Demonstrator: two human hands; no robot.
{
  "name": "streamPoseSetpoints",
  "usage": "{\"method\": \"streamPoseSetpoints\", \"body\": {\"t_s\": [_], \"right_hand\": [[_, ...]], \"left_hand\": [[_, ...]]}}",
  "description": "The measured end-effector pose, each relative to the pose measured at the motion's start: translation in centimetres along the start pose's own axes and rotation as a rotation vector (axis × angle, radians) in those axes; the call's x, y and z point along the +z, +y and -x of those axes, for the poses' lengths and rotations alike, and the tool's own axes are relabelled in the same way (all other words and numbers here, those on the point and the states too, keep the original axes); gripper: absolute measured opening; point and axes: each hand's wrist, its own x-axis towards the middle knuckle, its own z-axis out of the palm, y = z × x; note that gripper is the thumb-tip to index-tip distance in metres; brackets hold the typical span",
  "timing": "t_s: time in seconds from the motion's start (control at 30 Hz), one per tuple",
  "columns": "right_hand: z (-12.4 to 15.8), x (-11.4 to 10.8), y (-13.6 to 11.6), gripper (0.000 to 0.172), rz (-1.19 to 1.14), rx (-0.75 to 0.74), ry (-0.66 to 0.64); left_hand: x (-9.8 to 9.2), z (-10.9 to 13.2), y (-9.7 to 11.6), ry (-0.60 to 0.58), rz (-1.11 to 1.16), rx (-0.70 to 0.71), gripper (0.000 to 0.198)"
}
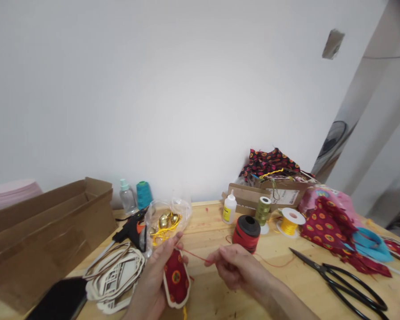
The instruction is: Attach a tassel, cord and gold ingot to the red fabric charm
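My left hand is closed around a small wood-framed ornament with dark red patterned fabric in its middle. Yellow string hangs from its lower end. From the top of the ornament a thin red cord stretches across to my right hand, whose thumb and finger pinch it. A spool of red cord with a black core stands just behind my right hand. Beside my left hand lie several wooden cut-out frames.
A cardboard box stands at left, near a black glue gun and a plastic bag of gold bells. A glue bottle, a green spool and a yellow spool stand behind. Black scissors lie at right, near red fabric.
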Motion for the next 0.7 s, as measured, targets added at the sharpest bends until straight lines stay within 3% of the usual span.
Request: {"method": "streamPoseSetpoints", "body": {"t_s": [0.2,0.3,0.37,0.47,0.7], "right_hand": [[0.2,-0.2,0.0,0.033,0.124,-0.016,0.018],[0.0,-0.3,0.1,0.035,0.330,-0.024,0.067],[-0.2,-0.1,0.1,0.029,0.605,-0.151,0.156],[-0.3,0.6,0.1,0.021,0.924,-0.463,0.300],[-0.4,2.1,1.4,0.030,0.801,-0.745,0.242]], "left_hand": [[-0.1,-0.1,0.0,-0.036,0.035,-0.043,0.030],[0.1,-0.1,-0.1,0.008,0.008,-0.032,0.032],[0.2,0.0,-0.3,0.016,-0.040,-0.034,0.029],[0.1,0.2,-0.7,-0.036,-0.167,0.001,0.015],[0.7,0.5,-1.9,-0.199,-0.398,0.052,0.013]]}}
